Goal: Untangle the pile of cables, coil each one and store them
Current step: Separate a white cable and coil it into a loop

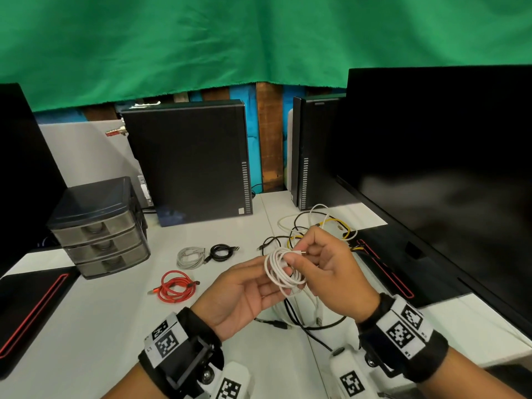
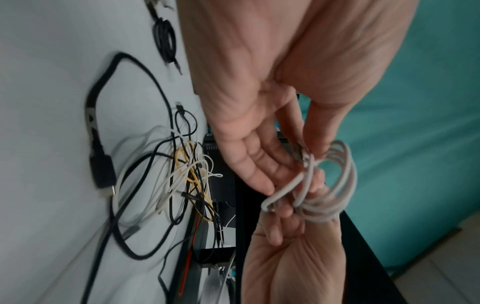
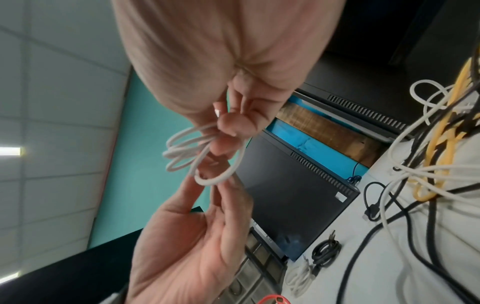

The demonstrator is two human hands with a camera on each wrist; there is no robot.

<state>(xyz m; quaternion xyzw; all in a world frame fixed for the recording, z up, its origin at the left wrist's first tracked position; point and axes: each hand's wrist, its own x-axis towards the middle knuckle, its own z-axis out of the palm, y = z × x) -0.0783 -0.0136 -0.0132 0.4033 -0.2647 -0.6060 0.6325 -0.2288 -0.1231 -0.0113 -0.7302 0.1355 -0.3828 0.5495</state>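
Observation:
Both hands hold a white cable coil [image 1: 283, 269] above the table's front middle. My left hand [image 1: 267, 283] lies palm up under it, and in the left wrist view its thumb and fingers [image 2: 259, 164] pinch the loops [image 2: 340, 185]. My right hand [image 1: 300, 254] pinches the cable's connector end against the coil [image 3: 205, 156]. Behind the hands lies the tangled pile [image 1: 316, 226] of white, black and yellow cables. Three coiled cables lie to the left: a red one [image 1: 175, 286], a grey-white one [image 1: 190, 256] and a black one [image 1: 221, 251].
A dark three-drawer unit [image 1: 100, 231] stands at the left. A black PC tower [image 1: 190, 162] is behind, a second tower [image 1: 311, 156] and a large monitor [image 1: 437, 168] to the right. A loose black cable [image 1: 311, 323] runs under my wrists.

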